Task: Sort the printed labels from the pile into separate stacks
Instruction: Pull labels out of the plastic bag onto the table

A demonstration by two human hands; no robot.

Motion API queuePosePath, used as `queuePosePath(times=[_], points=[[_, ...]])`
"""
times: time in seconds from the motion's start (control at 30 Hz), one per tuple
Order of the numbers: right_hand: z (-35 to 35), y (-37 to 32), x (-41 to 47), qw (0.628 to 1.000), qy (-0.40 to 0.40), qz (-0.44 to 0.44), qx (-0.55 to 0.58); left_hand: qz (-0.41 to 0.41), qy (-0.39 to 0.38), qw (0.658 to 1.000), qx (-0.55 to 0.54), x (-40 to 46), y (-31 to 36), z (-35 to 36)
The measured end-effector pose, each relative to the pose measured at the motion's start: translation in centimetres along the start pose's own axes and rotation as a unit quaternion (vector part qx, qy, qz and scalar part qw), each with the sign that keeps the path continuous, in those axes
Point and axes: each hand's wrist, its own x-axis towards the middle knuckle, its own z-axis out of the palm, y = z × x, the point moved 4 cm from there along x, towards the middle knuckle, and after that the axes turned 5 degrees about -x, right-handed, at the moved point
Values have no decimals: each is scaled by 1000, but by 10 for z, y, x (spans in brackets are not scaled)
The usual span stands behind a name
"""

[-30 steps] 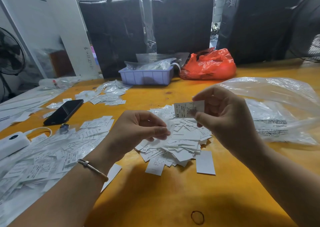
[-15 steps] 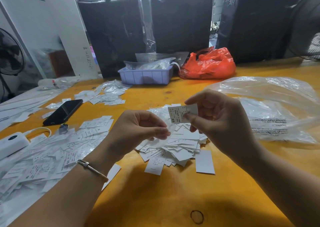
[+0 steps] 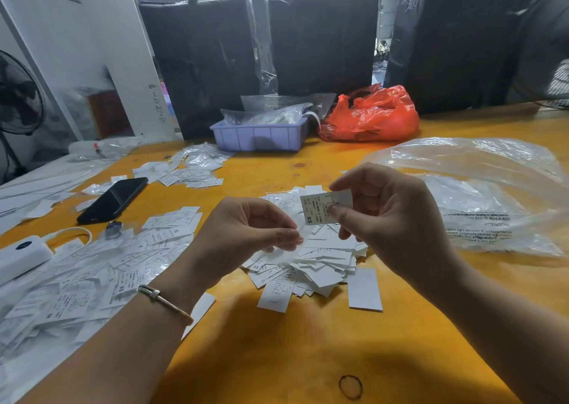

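Over table (image 3: 277,357), right hand (image 3: 391,219) pinches label (image 3: 323,208).

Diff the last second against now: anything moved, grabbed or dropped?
The right hand keeps its pinch on the XS label and has brought it down and left, toward the left hand, tilting it slightly. The left hand's grip is unchanged on a thin translucent slip above the label pile. Nothing was released. Phone, purple tray and red bag stayed put.
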Motion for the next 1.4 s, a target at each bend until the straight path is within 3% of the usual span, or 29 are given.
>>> queuePosePath(times=[0.5,0.63,0.9,1.17,1.4], points=[[8,6,-1,995,-74,0,-70,-14,-31,999,-1,-2,0,7],[15,8,-3,994,-100,21,-42,-17,-46,999,-13,-1,1,11],[5,12,1,997,-49,52,7,-32,-35,998,-39,-1,0,8],[10,18,-3,994,-73,78,16,-42,-48,997,-42,-2,1,10],[14,13,-4,994,-88,43,-44,-49,-44,995,-77,-1,0,12]])
